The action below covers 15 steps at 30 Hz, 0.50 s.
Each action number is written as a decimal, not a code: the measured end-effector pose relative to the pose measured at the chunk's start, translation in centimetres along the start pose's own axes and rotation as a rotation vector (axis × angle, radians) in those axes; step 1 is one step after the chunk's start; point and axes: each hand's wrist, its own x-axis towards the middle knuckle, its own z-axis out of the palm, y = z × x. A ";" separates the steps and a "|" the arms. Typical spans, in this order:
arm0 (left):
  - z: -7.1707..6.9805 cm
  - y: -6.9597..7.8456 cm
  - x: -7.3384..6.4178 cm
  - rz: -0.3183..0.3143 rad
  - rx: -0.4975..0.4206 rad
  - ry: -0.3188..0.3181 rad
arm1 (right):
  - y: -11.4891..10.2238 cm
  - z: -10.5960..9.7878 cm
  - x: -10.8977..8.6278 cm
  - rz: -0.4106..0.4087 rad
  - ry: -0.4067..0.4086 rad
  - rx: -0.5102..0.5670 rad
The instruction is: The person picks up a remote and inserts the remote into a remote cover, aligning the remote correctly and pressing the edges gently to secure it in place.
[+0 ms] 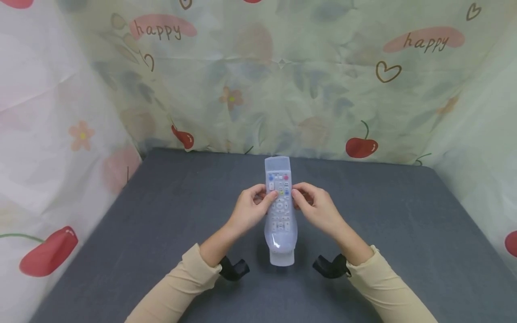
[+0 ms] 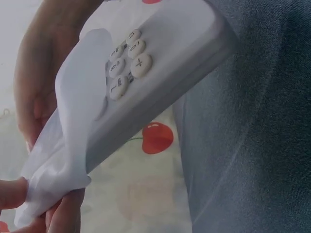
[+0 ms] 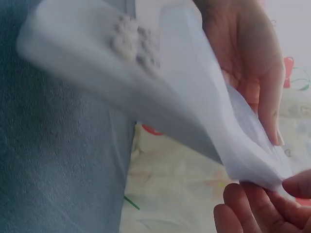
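A white remote control (image 1: 282,258) is partly inside a translucent whitish sleeve cover (image 1: 280,240), held up over the dark table. Its near end sticks out of the sleeve's flared mouth, and the sleeve runs past its far end. My left hand (image 1: 251,207) grips the left side, thumb on the front face. On the right side, my right hand (image 1: 319,206) pinches the edge between thumb and fingers. In the left wrist view, several round buttons (image 2: 130,63) show beside the sleeve's lip (image 2: 80,92). The right wrist view shows the remote (image 3: 97,63) blurred.
A dark grey cloth-covered table (image 1: 181,188) lies beneath. Patterned curtains (image 1: 258,80) with cherries and hearts enclose the back and both sides. Black straps (image 1: 234,269) hang below the wrists, near the beige sleeve cuffs.
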 end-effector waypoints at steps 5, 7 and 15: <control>0.1 -0.5 -0.1 -0.009 -0.025 -0.023 | 0.1 0.1 -0.1 -0.096 0.012 -0.145; 0.1 -0.6 -0.1 -0.013 -0.032 -0.017 | 0.0 0.2 -0.1 -0.128 0.027 -0.226; 0.5 -1.1 -0.3 -0.044 -0.108 0.042 | 0.4 1.0 -0.5 -0.215 0.090 -0.430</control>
